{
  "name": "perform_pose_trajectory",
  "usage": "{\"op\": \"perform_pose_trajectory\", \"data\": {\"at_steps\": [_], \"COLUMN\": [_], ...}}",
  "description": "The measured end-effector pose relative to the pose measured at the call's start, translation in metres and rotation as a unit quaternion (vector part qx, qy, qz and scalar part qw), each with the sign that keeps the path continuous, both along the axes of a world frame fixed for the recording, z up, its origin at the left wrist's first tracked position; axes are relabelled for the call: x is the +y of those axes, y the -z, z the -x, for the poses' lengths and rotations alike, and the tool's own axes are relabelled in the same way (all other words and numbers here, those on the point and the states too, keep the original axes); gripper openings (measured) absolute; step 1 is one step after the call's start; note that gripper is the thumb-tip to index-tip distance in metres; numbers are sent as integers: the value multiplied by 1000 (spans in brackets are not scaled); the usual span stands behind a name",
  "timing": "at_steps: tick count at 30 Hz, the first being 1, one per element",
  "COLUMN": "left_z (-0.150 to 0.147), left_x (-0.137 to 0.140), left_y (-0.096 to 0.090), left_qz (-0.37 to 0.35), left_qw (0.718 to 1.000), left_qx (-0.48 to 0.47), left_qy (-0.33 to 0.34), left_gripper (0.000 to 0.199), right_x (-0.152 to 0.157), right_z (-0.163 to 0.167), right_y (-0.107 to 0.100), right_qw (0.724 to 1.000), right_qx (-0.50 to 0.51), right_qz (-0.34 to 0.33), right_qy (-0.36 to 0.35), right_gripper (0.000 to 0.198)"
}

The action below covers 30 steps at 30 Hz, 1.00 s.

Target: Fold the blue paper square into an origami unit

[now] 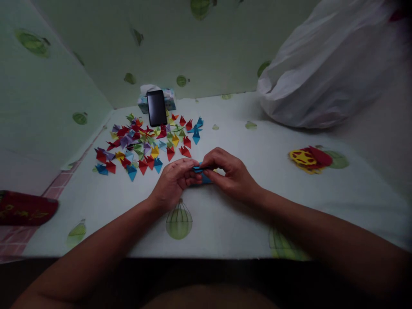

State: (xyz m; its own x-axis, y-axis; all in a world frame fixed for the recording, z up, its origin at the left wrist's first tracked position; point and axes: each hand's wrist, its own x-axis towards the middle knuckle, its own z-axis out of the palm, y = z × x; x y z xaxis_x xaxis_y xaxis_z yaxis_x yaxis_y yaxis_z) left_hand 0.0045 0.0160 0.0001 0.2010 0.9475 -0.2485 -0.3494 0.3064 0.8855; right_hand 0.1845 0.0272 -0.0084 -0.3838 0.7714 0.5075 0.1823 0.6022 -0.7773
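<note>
Left hand and right hand both pinching blue paper between them above table, likely to steady small folds; dimness hides exact shape. Phone leaning against tissue box, seemingly for support. Count: one phone, one tissue box, one white bag, folded papers dozens, overlapping

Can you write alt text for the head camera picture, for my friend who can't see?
A person's left hand and right hand hold folded blue paper over a white table printed with green balloons. Beyond, leftward, lie many colourful folded-paper shapes, near a black phone leaning against a blue tissue box.
</note>
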Motion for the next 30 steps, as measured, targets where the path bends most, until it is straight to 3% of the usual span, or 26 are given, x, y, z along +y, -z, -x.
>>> {"op": "perform_pose_trajectory", "data": {"at_steps": [9, 13, 16, 18, 21, 23, 25, 30], "left_z": [0, 0, 1, 2, 2, 2, 2, 3], "left_x": [2, 2, 2, 0, -2, -4, -5, -6], "left_y": [-1, 0, 1, 0, -4, -6, -6, -2], "left_qz": [30, 24, -32, -115, -253, -308, -322, -312], "left_qw": [1000, 999, 997, 985, 936, 904, 896, 909], "left_qx": [-1, 4, 51, 118, 242, 296, 306, 276], "left_qy": [5, 27, 42, 40, 15, -7, -8, -11], "left_gripper": [21, 23, 28, 29, 21, 16, 15, 16], "right_x": [4, 4, 2, 0, -3, -4, -4, -4], "right_z": [-1, -2, -1, 0, 2, 4, 5, 4], "right_y": [5, 4, 2, 0, -3, -4, -4, -3], "right_qw": [1000, 999, 993, 980, 950, 936, 930, 923], "right_qx": [-25, -19, 15, 53, 118, 146, 157, 170], "right_qz": [2, 33, 113, 190, 287, 320, 333, 344], "right_qy": [-2, 13, 23, 24, 7, -9, -15, -33], "right_gripper": [13, 9, 4, 3, 10, 12, 12, 12]}}
